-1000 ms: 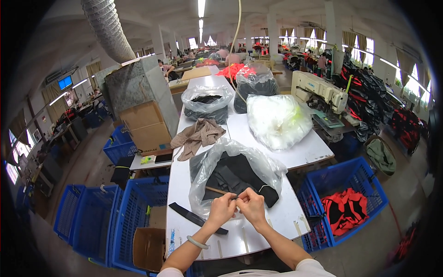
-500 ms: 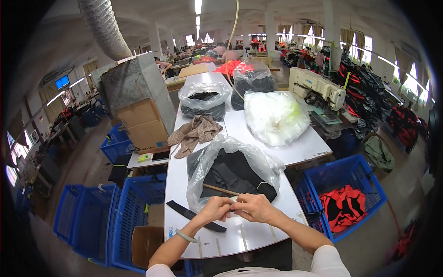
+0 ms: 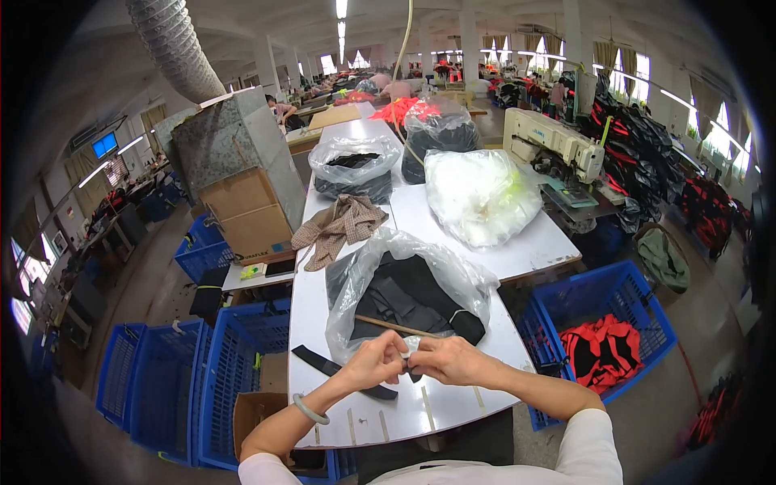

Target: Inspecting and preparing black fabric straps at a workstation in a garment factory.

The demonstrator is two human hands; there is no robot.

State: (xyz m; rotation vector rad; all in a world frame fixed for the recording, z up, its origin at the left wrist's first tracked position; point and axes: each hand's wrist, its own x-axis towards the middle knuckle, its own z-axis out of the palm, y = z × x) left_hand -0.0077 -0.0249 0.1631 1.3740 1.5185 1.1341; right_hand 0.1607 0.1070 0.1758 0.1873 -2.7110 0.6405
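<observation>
My left hand (image 3: 376,360) and my right hand (image 3: 453,360) meet over the near part of the white table, fingertips pinched together. Between them is something small, partly whitish and partly dark, too covered by the fingers to name. Just beyond lies an open clear plastic bag (image 3: 347,303) holding folded black fabric pieces (image 3: 396,291). A thin brown stick (image 3: 392,325) rests across the bag's near side. Beside my left hand a black fabric strip (image 3: 318,360) lies on the table, running partly beneath my wrist.
A checked brown cloth (image 3: 338,229), a bulging white plastic bag (image 3: 481,198) and a bag of black pieces (image 3: 353,170) are farther up the table (image 3: 517,263). A sewing machine (image 3: 554,145) stands right. Blue crates (image 3: 166,388) flank the left; another crate (image 3: 651,315) holds red-and-black fabric (image 3: 602,352).
Both hands have risen slightly, still pinched together, with my elbows spread wider. A whitish bit now shows between the fingers. The view has shifted a little.
</observation>
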